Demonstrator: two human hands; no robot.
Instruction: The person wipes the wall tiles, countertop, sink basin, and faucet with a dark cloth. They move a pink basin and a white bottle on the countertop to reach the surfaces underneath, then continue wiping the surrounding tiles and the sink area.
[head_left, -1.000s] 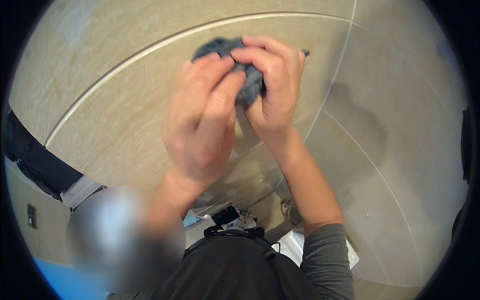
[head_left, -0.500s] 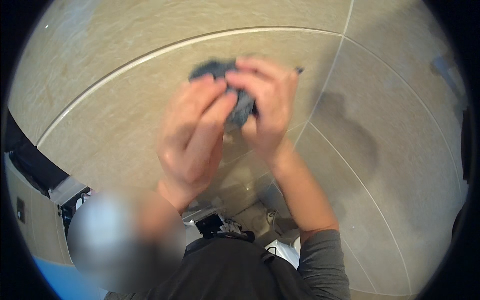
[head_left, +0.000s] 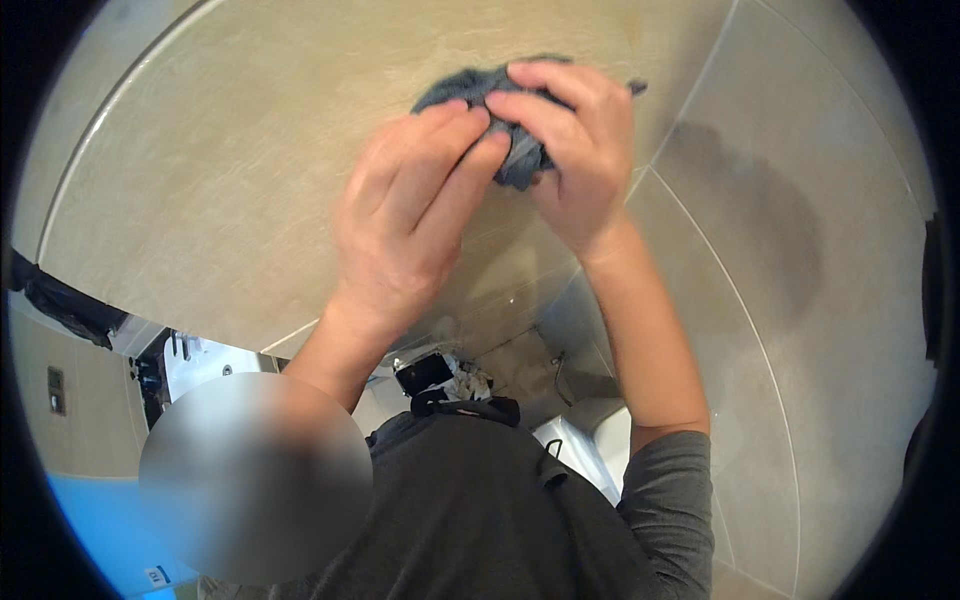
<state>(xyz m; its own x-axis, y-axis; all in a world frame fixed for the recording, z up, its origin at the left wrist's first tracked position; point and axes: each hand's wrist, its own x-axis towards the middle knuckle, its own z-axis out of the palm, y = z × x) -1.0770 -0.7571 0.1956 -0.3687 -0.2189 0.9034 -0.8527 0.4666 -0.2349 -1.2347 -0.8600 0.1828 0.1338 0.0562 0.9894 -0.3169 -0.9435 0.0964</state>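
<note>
A crumpled dark blue-grey cloth [head_left: 468,88] is bunched up in front of a beige tiled wall [head_left: 250,190], and both of my hands are on it. My left hand [head_left: 405,200] grips its near left part, with fingers bent and fingertips pressed into the folds. On the other side, my right hand [head_left: 585,150] is closed round the cloth, its fingers reaching over the top and its thumb side underneath. Whether the cloth touches the wall, I cannot tell. Folds under my fingers are hidden.
A second wall [head_left: 730,250] meets the first at a corner on the right, with my shadow on it. A small dark piece [head_left: 637,88] shows beside my right hand. Lower left is a white basin [head_left: 212,362], partly behind a blurred patch. A black rectangular object [head_left: 424,374] lies below.
Both hands and the cloth appear higher and further right in the picture. The view itself has shifted, showing more of the basin. Both hands still hold the cloth.
</note>
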